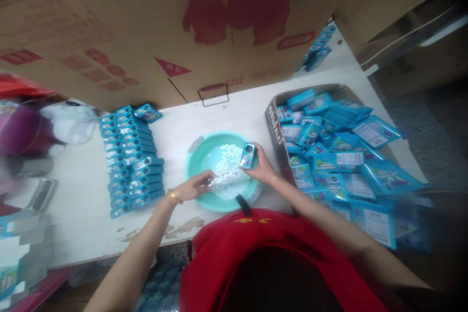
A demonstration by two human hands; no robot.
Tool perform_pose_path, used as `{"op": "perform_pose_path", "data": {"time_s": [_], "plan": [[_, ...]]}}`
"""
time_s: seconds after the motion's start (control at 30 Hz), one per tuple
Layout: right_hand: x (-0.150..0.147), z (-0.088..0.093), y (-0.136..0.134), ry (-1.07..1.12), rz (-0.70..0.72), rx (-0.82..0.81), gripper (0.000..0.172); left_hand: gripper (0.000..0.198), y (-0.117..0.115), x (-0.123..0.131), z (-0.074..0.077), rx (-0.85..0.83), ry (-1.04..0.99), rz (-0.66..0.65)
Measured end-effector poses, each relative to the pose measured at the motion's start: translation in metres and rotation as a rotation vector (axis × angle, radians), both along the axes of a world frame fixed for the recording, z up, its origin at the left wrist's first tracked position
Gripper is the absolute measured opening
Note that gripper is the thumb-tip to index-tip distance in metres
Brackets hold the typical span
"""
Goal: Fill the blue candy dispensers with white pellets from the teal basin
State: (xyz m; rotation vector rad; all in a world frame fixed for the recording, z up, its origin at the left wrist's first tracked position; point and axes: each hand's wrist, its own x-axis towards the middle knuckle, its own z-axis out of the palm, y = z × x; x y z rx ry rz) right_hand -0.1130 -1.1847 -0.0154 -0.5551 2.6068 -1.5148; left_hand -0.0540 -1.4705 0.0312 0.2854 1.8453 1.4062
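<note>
Over the right side of a turquoise basin (195, 156), my right hand (260, 168) is closed around a small blue box (248, 155), its round dark opening facing up. Small white candy-like pieces (232, 185) are heaped inside the basin. My left hand (197, 186), with a gold bracelet at the wrist, reaches over the basin's left rim. Its fingers are closed on a clear plastic container (209, 181), blurred and hard to separate from the white pieces beside it.
Rows of blue boxes (137, 165) with round openings stand at left. A carton (280, 134) full of blue packets (343, 141) stands at right. A large cardboard box (146, 34) walls off the back. A white device (31, 192) lies at far left.
</note>
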Motion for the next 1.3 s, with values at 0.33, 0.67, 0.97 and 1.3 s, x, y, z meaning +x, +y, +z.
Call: {"op": "perform_pose_path", "data": {"time_s": [0.33, 0.67, 0.97, 1.3], "plan": [[0.028, -0.006, -0.022, 0.209, 0.195, 0.165, 0.079, 0.021, 0.043, -0.032, 0.099, -0.652, 0.323, -0.182], [0.026, -0.013, -0.019, 0.164, 0.166, 0.119, 0.080, 0.031, 0.075, -0.023, 0.126, -1.109, 0.554, -0.326], [0.009, -0.004, -0.006, 0.058, 0.011, 0.163, 0.084, 0.030, 0.040, -0.053, -0.063, -0.941, 0.503, -0.172], [0.003, -0.002, -0.006, 0.016, -0.013, 0.087, 0.086, 0.032, 0.052, 0.008, -0.108, -0.445, 0.353, -0.368]]}}
